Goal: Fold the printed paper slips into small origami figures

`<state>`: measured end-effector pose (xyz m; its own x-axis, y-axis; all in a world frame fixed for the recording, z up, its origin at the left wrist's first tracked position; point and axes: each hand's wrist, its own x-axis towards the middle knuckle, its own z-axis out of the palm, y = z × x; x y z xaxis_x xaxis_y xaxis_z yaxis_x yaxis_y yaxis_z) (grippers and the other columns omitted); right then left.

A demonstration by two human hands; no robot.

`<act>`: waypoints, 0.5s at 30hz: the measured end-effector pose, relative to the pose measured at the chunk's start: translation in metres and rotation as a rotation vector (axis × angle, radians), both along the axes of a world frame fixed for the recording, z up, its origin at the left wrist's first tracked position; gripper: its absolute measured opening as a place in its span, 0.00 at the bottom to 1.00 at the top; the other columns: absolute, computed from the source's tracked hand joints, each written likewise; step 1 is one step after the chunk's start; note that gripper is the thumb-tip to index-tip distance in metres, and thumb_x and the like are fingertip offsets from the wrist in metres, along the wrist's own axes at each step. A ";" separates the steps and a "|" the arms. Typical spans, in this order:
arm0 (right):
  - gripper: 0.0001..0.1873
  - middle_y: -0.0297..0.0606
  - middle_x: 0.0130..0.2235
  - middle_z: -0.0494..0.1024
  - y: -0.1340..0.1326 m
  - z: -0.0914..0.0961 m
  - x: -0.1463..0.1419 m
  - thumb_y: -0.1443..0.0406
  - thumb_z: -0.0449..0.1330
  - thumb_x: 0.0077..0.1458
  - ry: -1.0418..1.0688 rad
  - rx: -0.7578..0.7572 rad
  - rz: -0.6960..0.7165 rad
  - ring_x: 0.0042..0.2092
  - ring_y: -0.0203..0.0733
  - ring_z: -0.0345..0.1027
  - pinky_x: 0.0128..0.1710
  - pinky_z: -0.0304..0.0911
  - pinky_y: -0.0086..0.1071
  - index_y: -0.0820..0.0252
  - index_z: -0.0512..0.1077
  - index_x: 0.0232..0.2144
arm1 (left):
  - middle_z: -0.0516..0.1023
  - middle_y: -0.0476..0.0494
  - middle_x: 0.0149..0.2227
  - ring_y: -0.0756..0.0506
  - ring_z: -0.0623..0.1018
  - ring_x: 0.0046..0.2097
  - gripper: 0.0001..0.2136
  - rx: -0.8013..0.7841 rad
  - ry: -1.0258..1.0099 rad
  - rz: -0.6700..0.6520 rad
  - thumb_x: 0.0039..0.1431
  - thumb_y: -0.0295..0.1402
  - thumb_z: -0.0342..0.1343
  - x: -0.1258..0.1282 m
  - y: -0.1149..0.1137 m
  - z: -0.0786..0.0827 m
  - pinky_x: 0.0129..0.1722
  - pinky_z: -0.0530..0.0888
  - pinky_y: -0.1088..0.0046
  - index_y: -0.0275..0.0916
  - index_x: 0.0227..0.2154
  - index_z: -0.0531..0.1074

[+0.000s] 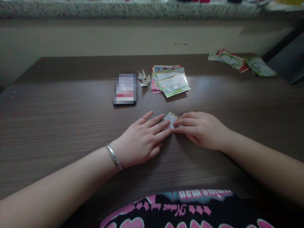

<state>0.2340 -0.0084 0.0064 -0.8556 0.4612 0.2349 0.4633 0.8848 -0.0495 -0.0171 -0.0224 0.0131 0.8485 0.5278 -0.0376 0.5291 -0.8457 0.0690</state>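
Small printed paper [170, 116] sits right between the fingertips. Left hand [140, 139] is spread, fingertips on it, probably keeping it flat on the bench [71, 126]. Right hand [204, 129] has fingers bunched at its other side; can't tell if it's pinching. Leaflet stack [172, 80] lies just beyond both hands, probably for easy reach, folded paper piece [144, 79] beside it.

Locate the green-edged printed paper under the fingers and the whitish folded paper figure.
Green-edged printed paper [170, 117]: head view, exposed upper face.
Whitish folded paper figure [144, 81]: head view, lower part.
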 end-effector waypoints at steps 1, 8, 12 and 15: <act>0.14 0.39 0.47 0.78 0.000 0.001 0.000 0.67 0.52 0.61 -0.013 -0.008 0.003 0.47 0.45 0.69 0.45 0.67 0.38 0.58 0.76 0.44 | 0.57 0.47 0.66 0.40 0.54 0.68 0.25 0.005 0.000 -0.002 0.64 0.38 0.47 0.000 0.000 0.000 0.67 0.47 0.52 0.44 0.63 0.56; 0.14 0.39 0.45 0.78 0.003 0.009 0.011 0.69 0.54 0.58 -0.091 -0.065 -0.048 0.44 0.44 0.69 0.41 0.66 0.37 0.54 0.77 0.41 | 0.55 0.50 0.67 0.40 0.54 0.67 0.26 0.010 0.006 0.002 0.63 0.39 0.48 0.000 -0.002 -0.003 0.67 0.46 0.52 0.46 0.63 0.55; 0.14 0.39 0.45 0.77 0.004 0.015 0.022 0.69 0.53 0.57 -0.105 -0.139 -0.056 0.43 0.43 0.70 0.43 0.66 0.37 0.55 0.78 0.39 | 0.55 0.51 0.67 0.40 0.55 0.67 0.25 0.016 0.005 0.008 0.64 0.38 0.47 -0.001 -0.002 -0.004 0.67 0.46 0.52 0.47 0.63 0.55; 0.15 0.39 0.43 0.78 0.006 0.018 0.030 0.69 0.52 0.57 -0.118 -0.160 -0.054 0.42 0.42 0.71 0.43 0.66 0.37 0.54 0.78 0.38 | 0.54 0.51 0.67 0.41 0.54 0.67 0.25 0.012 0.006 0.009 0.64 0.39 0.47 -0.001 -0.002 -0.006 0.67 0.47 0.52 0.47 0.63 0.55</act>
